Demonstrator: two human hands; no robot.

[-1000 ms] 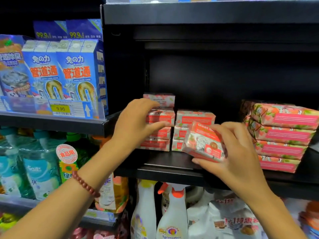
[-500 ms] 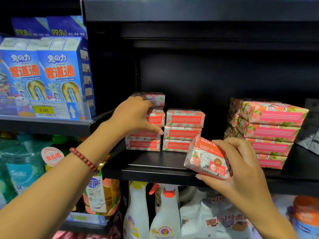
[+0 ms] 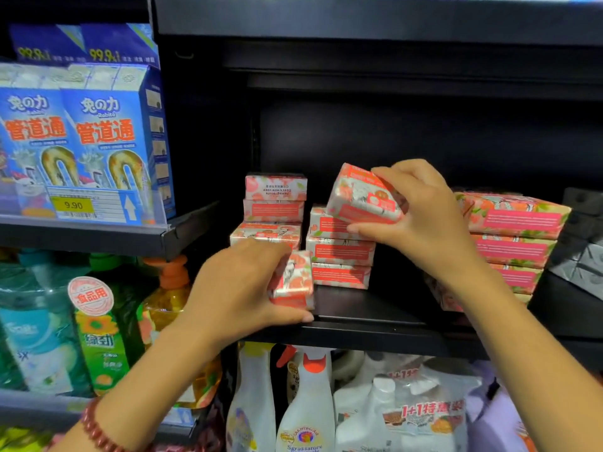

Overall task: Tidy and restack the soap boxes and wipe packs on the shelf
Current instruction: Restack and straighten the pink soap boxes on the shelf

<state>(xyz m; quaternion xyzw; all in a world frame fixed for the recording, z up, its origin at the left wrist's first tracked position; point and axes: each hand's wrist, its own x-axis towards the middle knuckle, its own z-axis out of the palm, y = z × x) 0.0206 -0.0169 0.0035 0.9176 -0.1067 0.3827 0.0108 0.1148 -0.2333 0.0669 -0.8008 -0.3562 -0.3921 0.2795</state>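
Head view: the left hand (image 3: 241, 288) has its grip wrapped round a lower soap box (image 3: 293, 282), which stands on end at the front of the shelf (image 3: 375, 324), just beside the left stack (image 3: 274, 203). The right hand (image 3: 421, 216) pinches a tilted soap box (image 3: 362, 197) over the middle stack (image 3: 339, 252). The wipe packs (image 3: 512, 236) lie piled at the right. The left stack's foot is hidden and perhaps unsupported; a nudge may topple it.

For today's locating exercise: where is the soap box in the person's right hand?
Head view, centre-right: the soap box, gripped by the right hand, is held tilted over the middle stack, left of the larger pink packs.
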